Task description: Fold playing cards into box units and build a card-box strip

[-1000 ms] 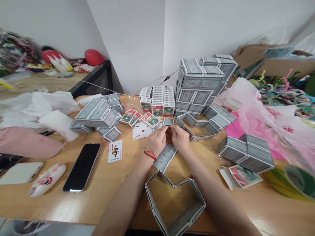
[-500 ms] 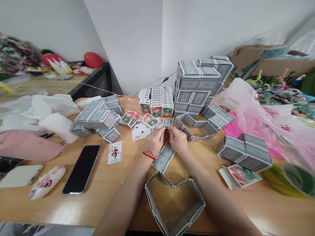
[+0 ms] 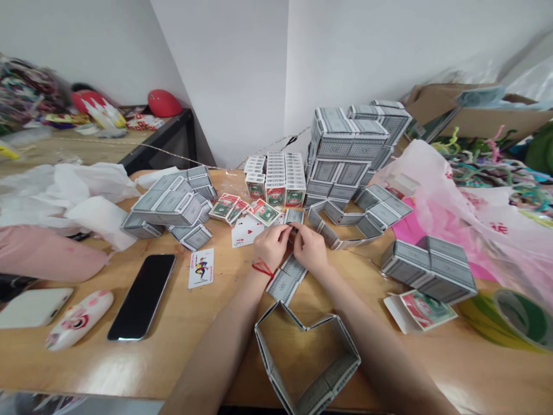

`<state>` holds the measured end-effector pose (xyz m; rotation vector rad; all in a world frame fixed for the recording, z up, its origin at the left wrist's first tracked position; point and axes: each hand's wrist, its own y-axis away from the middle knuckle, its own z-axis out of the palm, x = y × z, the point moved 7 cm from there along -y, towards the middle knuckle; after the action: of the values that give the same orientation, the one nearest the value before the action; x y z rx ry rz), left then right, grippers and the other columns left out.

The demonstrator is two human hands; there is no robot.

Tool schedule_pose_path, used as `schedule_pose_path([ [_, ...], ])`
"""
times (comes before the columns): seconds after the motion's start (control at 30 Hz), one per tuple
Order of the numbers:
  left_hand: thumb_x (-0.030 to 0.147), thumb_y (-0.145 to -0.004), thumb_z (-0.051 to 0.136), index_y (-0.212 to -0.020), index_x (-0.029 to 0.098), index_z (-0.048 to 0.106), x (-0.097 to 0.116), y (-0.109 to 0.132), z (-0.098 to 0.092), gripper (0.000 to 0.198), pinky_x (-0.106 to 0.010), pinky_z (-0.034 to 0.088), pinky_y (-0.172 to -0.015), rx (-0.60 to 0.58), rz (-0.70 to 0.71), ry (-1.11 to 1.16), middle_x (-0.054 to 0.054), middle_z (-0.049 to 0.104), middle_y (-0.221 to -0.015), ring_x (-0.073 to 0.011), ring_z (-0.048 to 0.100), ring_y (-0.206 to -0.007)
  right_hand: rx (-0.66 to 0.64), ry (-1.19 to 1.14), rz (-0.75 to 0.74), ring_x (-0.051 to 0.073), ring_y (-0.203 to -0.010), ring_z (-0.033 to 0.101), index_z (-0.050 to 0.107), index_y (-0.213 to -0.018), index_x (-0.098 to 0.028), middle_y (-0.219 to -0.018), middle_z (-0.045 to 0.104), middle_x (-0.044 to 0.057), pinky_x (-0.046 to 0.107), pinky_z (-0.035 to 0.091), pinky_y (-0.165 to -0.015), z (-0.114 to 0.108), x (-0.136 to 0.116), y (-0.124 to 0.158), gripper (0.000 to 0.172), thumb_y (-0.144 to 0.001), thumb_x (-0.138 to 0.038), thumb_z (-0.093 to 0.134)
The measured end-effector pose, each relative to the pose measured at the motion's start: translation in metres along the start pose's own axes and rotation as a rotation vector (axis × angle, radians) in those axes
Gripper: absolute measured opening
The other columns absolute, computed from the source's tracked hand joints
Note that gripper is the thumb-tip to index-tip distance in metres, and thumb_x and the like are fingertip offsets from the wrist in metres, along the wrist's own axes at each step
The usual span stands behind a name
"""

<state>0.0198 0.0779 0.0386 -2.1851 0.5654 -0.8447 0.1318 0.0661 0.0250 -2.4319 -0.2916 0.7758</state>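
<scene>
My left hand [image 3: 271, 248] and my right hand [image 3: 310, 248] meet at the middle of the table, fingertips pinched together on a folded playing card, mostly hidden by the fingers. Grey-backed joined playing cards [image 3: 288, 279] lie flat under the hands, and another grey card back [image 3: 294, 215] shows just beyond the fingertips. Between my forearms stands a heart-shaped ring of folded cards [image 3: 328, 380]. Left of my left hand lie face-up cards [image 3: 244, 231], with red and green card packs [image 3: 264, 212] on and beside them.
A tall stack of card blocks [image 3: 345, 150] stands at the back right, near rows of card packs [image 3: 275, 178]. More card shapes [image 3: 166, 202] sit left. A phone [image 3: 141, 297], a joker card [image 3: 201, 268] and a roll of tape [image 3: 510, 317] lie around.
Both hands stay pinched together at nearly the same spot, with a slight shift of the fingers. The camera view has tilted a little.
</scene>
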Motion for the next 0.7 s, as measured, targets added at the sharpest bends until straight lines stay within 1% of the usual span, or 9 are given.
schedule_pose_path([
  [0.13, 0.025, -0.083, 0.05, -0.085, 0.018, 0.065, 0.002, 0.002, 0.004, 0.016, -0.023, 0.049, -0.061, -0.037, 0.012, -0.006, -0.003, 0.07, -0.076, -0.0126, 0.064, -0.065, 0.012, -0.078, 0.019, 0.016, -0.071, 0.063, 0.057, -0.102, -0.017, -0.083, 0.067, 0.006, 0.025, 0.05, -0.067, -0.002, 0.003, -0.002, 0.027, -0.079, -0.016, 0.042],
  [0.27, 0.022, -0.086, 0.045, -0.094, 0.017, 0.062, 0.003, 0.002, 0.004, 0.02, -0.025, 0.051, -0.064, -0.074, 0.012, 0.007, -0.005, 0.07, -0.083, -0.0138, 0.065, -0.069, 0.007, -0.093, 0.039, 0.016, -0.074, 0.064, 0.057, -0.103, -0.018, -0.085, 0.068, 0.006, 0.026, 0.05, -0.068, 0.0, 0.007, -0.003, 0.026, -0.082, -0.019, 0.041],
  [0.4, 0.015, -0.087, 0.036, -0.105, 0.017, 0.057, 0.003, 0.004, 0.005, 0.028, -0.026, 0.051, -0.076, -0.146, 0.005, 0.083, -0.006, 0.067, -0.097, -0.0137, 0.064, -0.085, 0.046, -0.104, 0.067, 0.016, -0.073, 0.065, 0.06, -0.099, -0.018, -0.086, 0.069, 0.006, 0.026, 0.051, -0.068, 0.001, 0.011, -0.002, 0.023, -0.084, -0.022, 0.042],
  [0.5, 0.01, -0.086, 0.03, -0.114, 0.015, 0.05, 0.004, 0.005, 0.007, 0.035, -0.027, 0.048, -0.087, -0.184, 0.013, 0.157, -0.008, 0.062, -0.108, -0.0137, 0.059, -0.099, 0.076, -0.133, 0.081, 0.015, -0.071, 0.065, 0.062, -0.096, -0.019, -0.085, 0.069, 0.005, 0.025, 0.051, -0.068, -0.001, 0.014, -0.002, 0.021, -0.084, -0.024, 0.045],
  [0.57, 0.01, -0.086, 0.029, -0.12, 0.014, 0.044, 0.005, 0.006, 0.009, 0.037, -0.029, 0.047, -0.09, -0.203, 0.007, 0.2, -0.01, 0.06, -0.112, -0.0143, 0.056, -0.104, 0.094, -0.146, 0.102, 0.015, -0.069, 0.065, 0.063, -0.093, -0.02, -0.083, 0.069, 0.004, 0.025, 0.05, -0.067, -0.002, 0.015, -0.002, 0.021, -0.084, -0.024, 0.045],
  [0.63, 0.012, -0.087, 0.029, -0.122, 0.014, 0.041, 0.005, 0.005, 0.01, 0.037, -0.032, 0.046, -0.091, -0.2, -0.017, 0.23, -0.01, 0.059, -0.112, -0.0152, 0.055, -0.105, 0.123, -0.159, 0.128, 0.015, -0.068, 0.064, 0.064, -0.09, -0.021, -0.08, 0.069, 0.003, 0.025, 0.05, -0.065, -0.006, 0.015, -0.002, 0.02, -0.084, -0.025, 0.045],
  [0.7, 0.016, -0.087, 0.033, -0.121, 0.016, 0.041, 0.004, 0.003, 0.008, 0.034, -0.033, 0.046, -0.091, -0.161, -0.052, 0.246, -0.01, 0.059, -0.109, -0.016, 0.055, -0.104, 0.162, -0.186, 0.158, 0.015, -0.068, 0.064, 0.064, -0.087, -0.021, -0.079, 0.069, 0.003, 0.025, 0.049, -0.065, -0.01, 0.015, -0.001, 0.019, -0.083, -0.025, 0.046],
])
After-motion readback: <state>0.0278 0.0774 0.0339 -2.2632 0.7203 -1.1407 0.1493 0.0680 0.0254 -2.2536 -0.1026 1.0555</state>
